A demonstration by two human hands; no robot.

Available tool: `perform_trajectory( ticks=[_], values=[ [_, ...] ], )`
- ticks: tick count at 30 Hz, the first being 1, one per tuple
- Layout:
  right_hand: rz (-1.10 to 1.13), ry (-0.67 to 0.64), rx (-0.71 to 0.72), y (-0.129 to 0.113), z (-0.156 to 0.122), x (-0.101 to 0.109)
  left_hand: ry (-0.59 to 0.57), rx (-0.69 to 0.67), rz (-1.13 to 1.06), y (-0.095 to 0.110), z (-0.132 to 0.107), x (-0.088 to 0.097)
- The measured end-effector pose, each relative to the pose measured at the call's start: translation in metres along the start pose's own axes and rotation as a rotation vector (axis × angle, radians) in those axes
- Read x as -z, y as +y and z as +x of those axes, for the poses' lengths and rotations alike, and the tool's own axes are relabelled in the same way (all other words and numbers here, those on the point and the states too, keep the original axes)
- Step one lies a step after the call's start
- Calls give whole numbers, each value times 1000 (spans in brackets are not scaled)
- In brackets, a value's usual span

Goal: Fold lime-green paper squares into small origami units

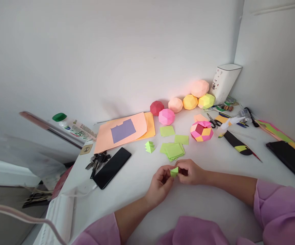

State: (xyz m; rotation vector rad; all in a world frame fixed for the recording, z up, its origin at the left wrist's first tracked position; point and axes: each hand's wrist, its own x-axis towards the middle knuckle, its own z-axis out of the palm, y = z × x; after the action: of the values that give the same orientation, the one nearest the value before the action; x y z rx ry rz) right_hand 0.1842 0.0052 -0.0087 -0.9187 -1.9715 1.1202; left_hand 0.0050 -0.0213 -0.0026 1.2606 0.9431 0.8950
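Observation:
Between my two hands is a small folded piece of green paper (174,172). My left hand (161,183) pinches its left side with thumb and fingers. From the other side my right hand (190,172) grips its right edge, the fingers curled. Just beyond lies a stack of green paper slips (173,151), with two single green slips (167,131) farther back. To the left of the stack stand several folded green pieces (149,147) close together. A multicoloured paper ball (201,131) in pink, red and orange, with an opening at its top, sits right of the slips.
Several finished paper balls (166,116) line the wall. At left are a black phone (113,167), keys (98,161), orange paper sheets (103,137) and a white bottle (68,124). Scissors (213,121), a glue bottle (225,128), a black-handled tool (239,144) and a black case (289,160) lie right.

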Motion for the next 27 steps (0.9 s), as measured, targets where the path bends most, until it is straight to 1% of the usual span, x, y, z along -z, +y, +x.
perform_trajectory(
  ticks=[7, 11, 14, 18, 22, 24, 25, 27],
  values=[
    [71, 3, -68, -6, 0, 4, 26, 34, -88, 0, 0, 2],
    [171, -37, -139, -7, -1, 7, 16, 59, -102, 1, -1, 3],
    [163, -80, -125, -5, -1, 8, 9, 80, -97, 2, -1, 3],
    [110, -87, -87, -4, -1, 8, 43, 104, -97, 2, -1, 2],
    [240, -71, -138, -3, -4, 8, 56, 104, -117, 0, 0, 1],
    [278, -52, -107, -2, -5, 7, 59, 105, -119, 0, 0, 1],
    [260, -42, -59, -1, -5, 7, 58, 109, -118, 0, 0, 1],
    [171, -24, 82, 0, -4, 7, 57, 120, -122, -1, 0, 1]
  ],
)
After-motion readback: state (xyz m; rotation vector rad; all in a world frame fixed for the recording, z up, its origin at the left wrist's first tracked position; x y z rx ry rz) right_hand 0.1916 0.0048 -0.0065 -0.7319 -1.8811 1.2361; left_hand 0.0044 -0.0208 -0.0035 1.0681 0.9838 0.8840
